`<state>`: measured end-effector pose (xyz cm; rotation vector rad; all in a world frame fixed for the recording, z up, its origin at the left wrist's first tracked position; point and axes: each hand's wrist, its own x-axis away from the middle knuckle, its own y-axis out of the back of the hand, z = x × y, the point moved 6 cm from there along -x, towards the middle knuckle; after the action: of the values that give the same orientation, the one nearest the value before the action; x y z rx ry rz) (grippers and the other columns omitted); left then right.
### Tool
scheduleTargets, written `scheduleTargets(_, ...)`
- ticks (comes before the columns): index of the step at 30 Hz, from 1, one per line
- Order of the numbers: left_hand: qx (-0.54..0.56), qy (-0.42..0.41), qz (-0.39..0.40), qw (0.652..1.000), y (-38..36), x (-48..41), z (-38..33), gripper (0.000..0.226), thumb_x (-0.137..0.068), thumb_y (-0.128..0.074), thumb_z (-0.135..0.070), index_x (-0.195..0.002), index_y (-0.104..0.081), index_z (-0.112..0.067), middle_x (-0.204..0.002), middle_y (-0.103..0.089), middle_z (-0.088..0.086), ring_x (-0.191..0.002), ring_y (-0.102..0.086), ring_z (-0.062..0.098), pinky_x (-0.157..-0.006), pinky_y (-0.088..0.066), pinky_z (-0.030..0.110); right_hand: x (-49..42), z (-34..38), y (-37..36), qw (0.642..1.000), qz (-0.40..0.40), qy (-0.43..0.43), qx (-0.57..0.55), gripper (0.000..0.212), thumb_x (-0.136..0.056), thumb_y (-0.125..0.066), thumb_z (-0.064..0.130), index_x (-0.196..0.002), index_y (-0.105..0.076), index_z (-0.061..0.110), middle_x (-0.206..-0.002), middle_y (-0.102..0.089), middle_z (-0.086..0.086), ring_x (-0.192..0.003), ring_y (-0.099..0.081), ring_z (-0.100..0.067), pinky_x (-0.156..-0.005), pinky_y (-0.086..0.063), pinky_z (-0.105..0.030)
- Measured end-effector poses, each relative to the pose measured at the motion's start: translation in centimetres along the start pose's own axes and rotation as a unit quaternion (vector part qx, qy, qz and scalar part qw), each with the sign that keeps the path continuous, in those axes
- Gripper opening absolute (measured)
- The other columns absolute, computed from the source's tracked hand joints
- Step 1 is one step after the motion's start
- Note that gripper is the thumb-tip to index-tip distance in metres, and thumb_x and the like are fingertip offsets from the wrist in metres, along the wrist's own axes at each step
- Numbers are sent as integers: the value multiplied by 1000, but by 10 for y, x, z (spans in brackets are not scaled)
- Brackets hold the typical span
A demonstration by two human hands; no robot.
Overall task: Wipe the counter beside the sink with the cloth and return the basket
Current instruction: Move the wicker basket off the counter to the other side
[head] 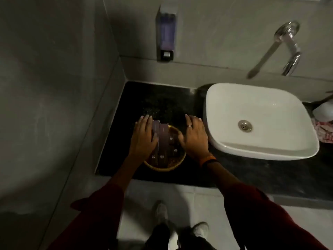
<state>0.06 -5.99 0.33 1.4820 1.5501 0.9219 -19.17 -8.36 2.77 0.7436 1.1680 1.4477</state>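
A round woven basket point(163, 167) sits on the black counter point(162, 98) left of the white sink point(259, 120). Several flat brown boxes point(163, 141) stand in it. My left hand point(144, 136) rests on the basket's left side, thumb against a box. My right hand point(193, 136) lies on the basket's right side, fingers spread. Whether either hand actually grips the rim is hidden by the hands. A red and white cloth point(324, 132) lies on the counter right of the sink, at the frame edge.
A soap dispenser point(165, 35) hangs on the back wall above the counter. A chrome tap point(288, 46) juts from the wall over the sink. The grey side wall point(54, 87) closes the counter's left edge. My shoes point(180, 226) stand on the floor below.
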Motion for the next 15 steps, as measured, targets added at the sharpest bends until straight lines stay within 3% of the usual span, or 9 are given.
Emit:
scheduleTargets(3, 71, 113, 42, 990, -25, 18, 28, 68, -100, -48, -31, -157, -17, -14, -165, -19, 12, -149, -29, 33, -114, -37, 50, 17, -19, -35, 991, 54, -92, -75, 65, -98, -57, 30, -151, -35, 1, -151, -44, -22, -143, -38, -38, -122, -33, -50)
scheduleTargets(5, 85, 155, 43, 983, -36, 32, 39, 67, -100, -47, -26, -158, -14, -18, -160, -30, 15, -135, -48, 35, -104, -47, 48, 31, -27, -56, 980, 93, -138, -108, 59, -102, -49, 25, -155, -30, 5, -153, -43, -19, -142, -41, -35, -118, -38, -48)
scheduleTargets(8, 122, 210, 15, 970, -43, 43, 50, 70, -102, -46, -20, -158, -6, -27, -122, -59, 22, -98, -66, 29, -83, -59, 43, 43, -31, -73, 967, 100, -180, -150, 54, -107, -39, 23, -157, -26, 11, -153, -48, -15, -136, -50, -32, -108, -47, -46)
scheduleTargets(10, 124, 234, 11, 964, -46, 46, 52, 68, -101, -47, -16, -158, -11, -27, -110, -63, 22, -95, -67, 32, -83, -59, 45, 47, -31, -75, 968, 71, -189, -153, 50, -107, -39, 19, -155, -32, 10, -155, -47, -13, -133, -55, -33, -106, -48, -44)
scheduleTargets(15, 175, 245, -21, 953, -51, 72, 21, 59, -98, -50, -11, -153, -31, -19, -107, -69, 24, -94, -69, 37, -85, -59, 52, 89, -42, -50, 958, 0, -203, -201, 47, -106, -45, 10, -152, -39, 3, -149, -54, -17, -132, -57, -30, -112, -45, -40)
